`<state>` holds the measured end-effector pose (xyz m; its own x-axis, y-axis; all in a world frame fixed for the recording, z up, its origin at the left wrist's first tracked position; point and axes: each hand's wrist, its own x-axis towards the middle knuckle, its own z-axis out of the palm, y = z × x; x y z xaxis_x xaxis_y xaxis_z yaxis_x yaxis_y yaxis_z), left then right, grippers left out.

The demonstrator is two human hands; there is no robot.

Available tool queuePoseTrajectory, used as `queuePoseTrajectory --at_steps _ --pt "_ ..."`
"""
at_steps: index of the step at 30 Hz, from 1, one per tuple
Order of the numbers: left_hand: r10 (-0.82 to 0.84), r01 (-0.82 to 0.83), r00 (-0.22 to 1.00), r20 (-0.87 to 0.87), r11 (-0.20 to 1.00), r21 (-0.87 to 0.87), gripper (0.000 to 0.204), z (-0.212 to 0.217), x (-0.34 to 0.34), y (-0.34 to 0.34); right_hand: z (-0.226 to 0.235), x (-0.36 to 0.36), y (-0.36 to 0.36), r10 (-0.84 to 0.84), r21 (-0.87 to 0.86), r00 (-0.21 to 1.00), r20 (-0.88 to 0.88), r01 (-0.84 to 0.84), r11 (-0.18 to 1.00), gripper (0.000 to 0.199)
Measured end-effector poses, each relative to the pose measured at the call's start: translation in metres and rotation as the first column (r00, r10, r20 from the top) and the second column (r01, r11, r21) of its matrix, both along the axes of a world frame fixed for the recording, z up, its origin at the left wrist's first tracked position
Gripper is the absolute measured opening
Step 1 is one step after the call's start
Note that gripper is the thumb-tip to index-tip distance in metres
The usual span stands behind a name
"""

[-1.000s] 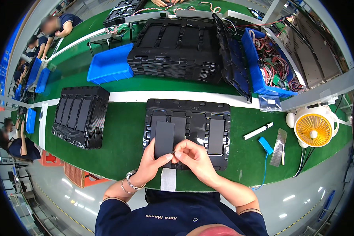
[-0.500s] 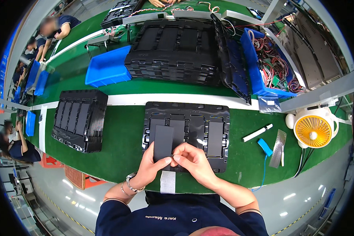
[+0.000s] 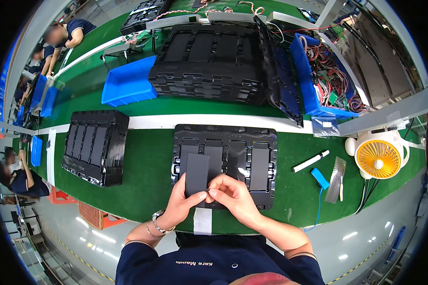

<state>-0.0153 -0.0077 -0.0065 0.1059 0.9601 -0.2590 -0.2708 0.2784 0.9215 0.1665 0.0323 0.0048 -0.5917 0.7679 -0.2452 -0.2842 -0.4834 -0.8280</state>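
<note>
My left hand [image 3: 180, 199] is closed around the lower end of a flat, dark grey rectangular slab [image 3: 197, 171], its thumb lying across the bottom. At the slab's lower right corner my right hand [image 3: 232, 194] is closed in a pinch, touching or almost touching the left thumb. What lies between those right fingertips is too small and covered to make out. Both hands hover over the near part of a black moulded plastic tray [image 3: 238, 164], in which similar dark slabs sit in slots, one of them a dark slab [image 3: 259, 168] at the right.
A stack of black trays [image 3: 96, 147] stands left, a bigger tray stack [image 3: 209, 61] behind. Blue bins [image 3: 128, 90] flank it, the right one full of wires [image 3: 328, 71]. Rightward lie a white marker [image 3: 311, 161], blue strap [image 3: 320, 178], ruler [image 3: 336, 180] and fan [image 3: 378, 159].
My hands and the slab have hardly moved; the right fingers have shifted slightly in their pinch. The view has tilted a little. A person's hands at the far edge have left the view.
</note>
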Motion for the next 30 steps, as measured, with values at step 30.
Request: queuePoseTrajectory --at_steps 30 --pt "0.000 0.001 1.000 -0.023 1.000 0.013 0.037 -0.0012 -0.0002 0.0018 -0.0005 -0.0023 0.0003 -0.010 -0.002 1.000 -0.005 0.010 1.000 0.009"
